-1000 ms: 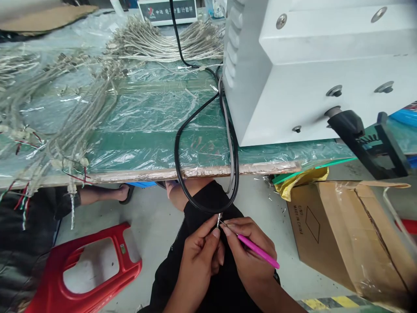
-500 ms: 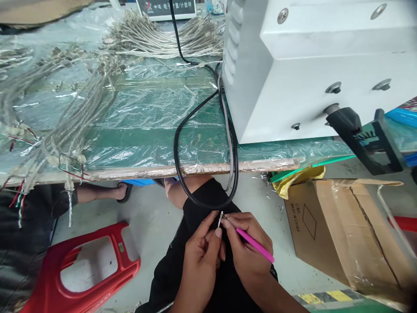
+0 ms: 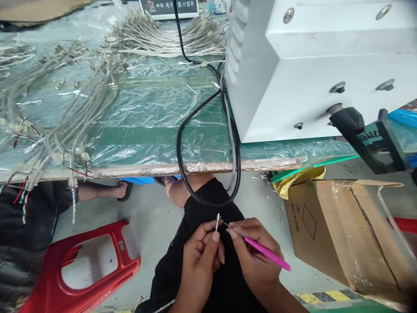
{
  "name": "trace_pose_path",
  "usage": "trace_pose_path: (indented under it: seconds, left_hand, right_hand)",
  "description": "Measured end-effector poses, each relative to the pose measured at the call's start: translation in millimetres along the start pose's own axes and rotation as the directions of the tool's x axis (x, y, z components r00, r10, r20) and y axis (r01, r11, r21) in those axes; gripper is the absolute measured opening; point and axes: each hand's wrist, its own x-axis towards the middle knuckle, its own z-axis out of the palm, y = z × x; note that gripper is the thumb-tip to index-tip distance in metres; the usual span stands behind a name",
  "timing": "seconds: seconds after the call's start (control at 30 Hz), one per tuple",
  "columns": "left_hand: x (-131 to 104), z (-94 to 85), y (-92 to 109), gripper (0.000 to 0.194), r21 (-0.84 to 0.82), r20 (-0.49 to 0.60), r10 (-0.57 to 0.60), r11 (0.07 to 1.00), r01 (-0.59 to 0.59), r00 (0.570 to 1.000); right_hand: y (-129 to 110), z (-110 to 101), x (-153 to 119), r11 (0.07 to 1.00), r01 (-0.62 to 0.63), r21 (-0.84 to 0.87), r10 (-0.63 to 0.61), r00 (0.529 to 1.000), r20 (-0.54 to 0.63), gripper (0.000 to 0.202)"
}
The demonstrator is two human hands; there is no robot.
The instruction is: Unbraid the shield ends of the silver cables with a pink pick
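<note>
In the head view, my left hand (image 3: 201,256) pinches a short silvery cable end (image 3: 217,222) between thumb and fingers, its tip pointing up. The rest of that cable is hidden by the hand. My right hand (image 3: 257,250) is closed around a pink-handled pick (image 3: 269,254) with a thin metal shaft. The pick's point faces left toward the cable end, with a small gap between them. Both hands are over my lap, just below a hanging loop of black cable (image 3: 178,152).
The table (image 3: 156,145) has a plastic-covered green top. Bundles of braided clear cables (image 3: 87,104) lie on its left, some overhanging the edge. A white machine (image 3: 312,87) stands on the right. Below are a red stool (image 3: 125,261) and a cardboard box (image 3: 312,226). A person's leg (image 3: 100,191) shows at left.
My right hand has drawn the pick right and slightly down, away from the cable end. My left hand has shifted slightly left, still pinching the cable. The camera view has moved a little.
</note>
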Motion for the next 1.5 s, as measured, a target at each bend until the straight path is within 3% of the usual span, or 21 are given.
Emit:
trace_pose_path:
  seconds: [0.1, 0.2, 0.83, 1.2, 1.5]
  left_hand:
    - [1, 0.5, 1, 0.042, -0.014, -0.009, -0.005, 1.0, 0.005, 1.0]
    - [0, 2.8, 1, 0.042, -0.001, -0.028, 0.0, 1.0, 0.0, 1.0]
    - [1, 4.1, 0, 0.038, 0.087, -0.028, 0.032, 0.996, -0.03, 0.999]
    - [3, 0.2, 5, 0.034, 0.069, 0.022, 0.002, 0.998, -0.004, 1.0]
    - [5, 1.2, 5, 0.033, 0.054, 0.009, -0.026, 0.998, 0.025, 1.0]
  right_hand:
    - [-6, 0, 2, 0.994, 0.105, -0.025, -0.105, 0.994, 0.032, 0.022]
    - [-8, 2, 7, 0.99, 0.133, -0.034, -0.132, 0.991, 0.038, 0.022]
    - [-5, 4, 8, 0.987, 0.136, -0.081, -0.134, 0.99, 0.035, 0.021]
    - [5, 1, -1, 0.993, 0.114, -0.007, -0.113, 0.99, 0.088, 0.032]
    - [-5, 3, 7, 0.988, 0.155, -0.015, -0.155, 0.988, 0.028, 0.027]
